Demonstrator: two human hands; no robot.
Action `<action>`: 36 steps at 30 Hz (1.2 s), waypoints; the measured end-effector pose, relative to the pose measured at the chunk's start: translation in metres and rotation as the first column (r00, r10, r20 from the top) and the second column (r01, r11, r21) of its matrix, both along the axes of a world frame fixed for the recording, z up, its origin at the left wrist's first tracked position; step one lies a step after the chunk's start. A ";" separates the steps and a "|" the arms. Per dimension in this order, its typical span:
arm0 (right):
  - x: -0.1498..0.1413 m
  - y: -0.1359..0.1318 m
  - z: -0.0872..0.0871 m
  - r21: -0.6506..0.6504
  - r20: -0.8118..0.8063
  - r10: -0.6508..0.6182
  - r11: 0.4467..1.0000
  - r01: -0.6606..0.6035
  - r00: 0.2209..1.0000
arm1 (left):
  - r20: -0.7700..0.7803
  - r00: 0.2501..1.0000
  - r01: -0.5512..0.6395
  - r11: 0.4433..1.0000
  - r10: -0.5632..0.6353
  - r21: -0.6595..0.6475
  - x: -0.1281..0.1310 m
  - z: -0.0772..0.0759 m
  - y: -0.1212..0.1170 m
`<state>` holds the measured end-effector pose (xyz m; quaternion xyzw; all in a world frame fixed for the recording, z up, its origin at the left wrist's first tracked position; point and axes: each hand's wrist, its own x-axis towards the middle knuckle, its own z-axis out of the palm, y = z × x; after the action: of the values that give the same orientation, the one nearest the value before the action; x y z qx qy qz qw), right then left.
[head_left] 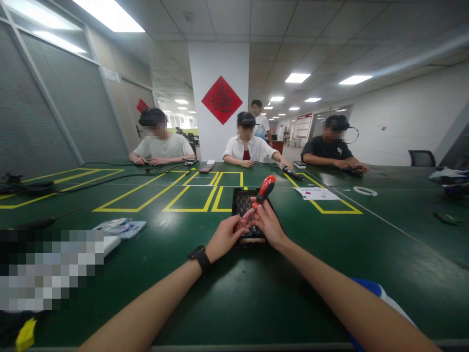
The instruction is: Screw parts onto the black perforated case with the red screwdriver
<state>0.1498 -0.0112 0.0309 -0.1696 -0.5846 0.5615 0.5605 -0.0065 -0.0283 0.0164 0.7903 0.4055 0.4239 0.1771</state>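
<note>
A screwdriver (265,189) with a red and black handle stands tilted, its handle up and leaning right. My right hand (270,224) is closed around the lower part of its handle and the shaft. Close by its tip, my left hand (231,232) has its fingers pinched together; what is between them is hidden. Both hands are over a black tray (239,196) on the table in front of me. Small dark and shiny pieces show inside the tray, too small to name. A dark watch is on my left wrist.
The green table (176,283) carries yellow tape outlines. Blister packs (126,228) and a blurred-out white object lie at left. A paper sheet (317,193) and a white ring (365,191) lie right of the tray. Several people sit across the table; black cables (120,182) run at far left.
</note>
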 end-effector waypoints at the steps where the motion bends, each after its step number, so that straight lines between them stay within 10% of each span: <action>1: 0.000 0.000 0.000 0.000 -0.003 0.001 1.000 -0.001 1.000 | -0.001 1.000 0.013 1.000 -0.013 0.002 -0.001 -0.001 0.001; 36: 0.001 0.001 -0.001 0.016 0.021 -0.001 1.000 0.001 1.000 | 0.012 0.998 0.069 0.997 -0.068 -0.033 0.000 -0.001 0.001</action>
<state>0.1503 -0.0100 0.0300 -0.1714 -0.5948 0.5547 0.5560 -0.0062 -0.0275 0.0152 0.7984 0.3842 0.4149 0.2068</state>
